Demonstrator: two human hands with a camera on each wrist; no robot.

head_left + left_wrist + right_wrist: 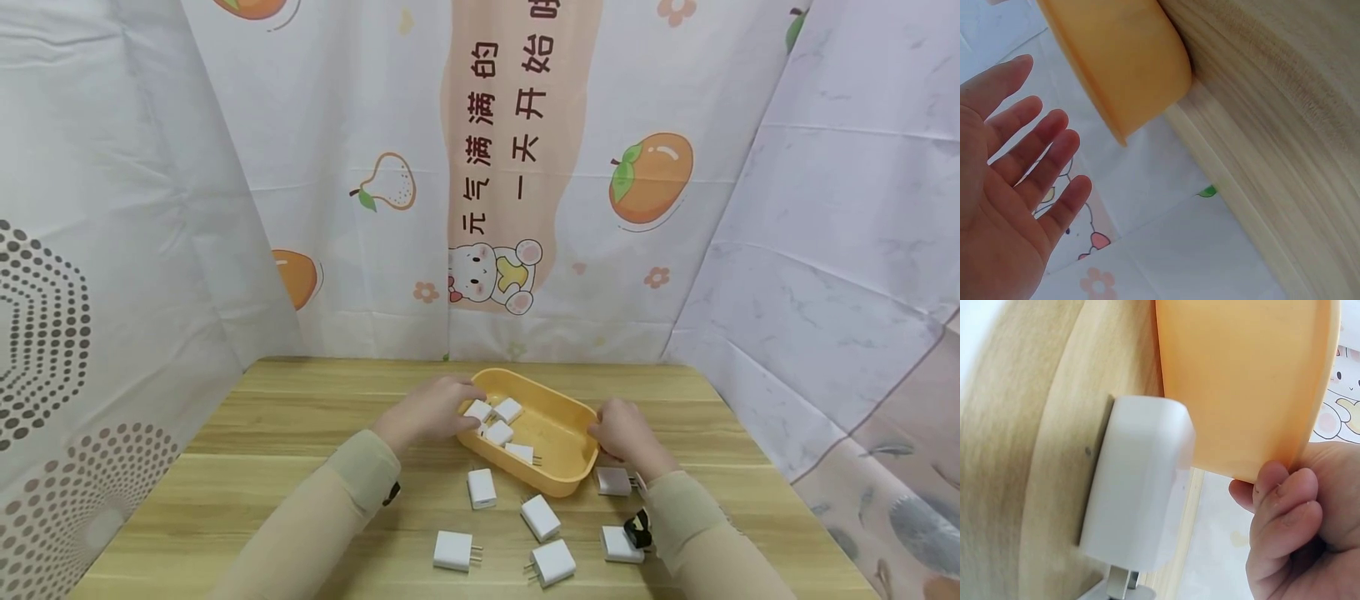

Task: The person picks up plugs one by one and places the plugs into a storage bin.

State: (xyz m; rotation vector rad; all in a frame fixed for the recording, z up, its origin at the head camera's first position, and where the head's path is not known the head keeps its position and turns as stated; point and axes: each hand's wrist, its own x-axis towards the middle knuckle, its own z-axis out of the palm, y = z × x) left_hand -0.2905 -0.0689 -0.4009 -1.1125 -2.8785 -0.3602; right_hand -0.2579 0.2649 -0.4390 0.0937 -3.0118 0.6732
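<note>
So nearest there's a scatter of white plug adapters [453, 551] on the wood table [285, 442] (the right sleeve [686, 517] hides part of that bunch, so no count from me). Past them sits a yellow tray [551, 429] with more adapters at its left end. Hands are apart: right hand [626, 429] pinching the rim, left hand [435, 408] loosely spread by the other end. Fruit-print curtain [322, 192] behind.

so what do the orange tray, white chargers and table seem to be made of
Orange tray: likely smooth satin plastic, from its even moulded walls. White chargers: probably hard plastic, slight sheen; silvery prongs look metal. Table: visible wood grain, solid or laminate unclear.
</note>
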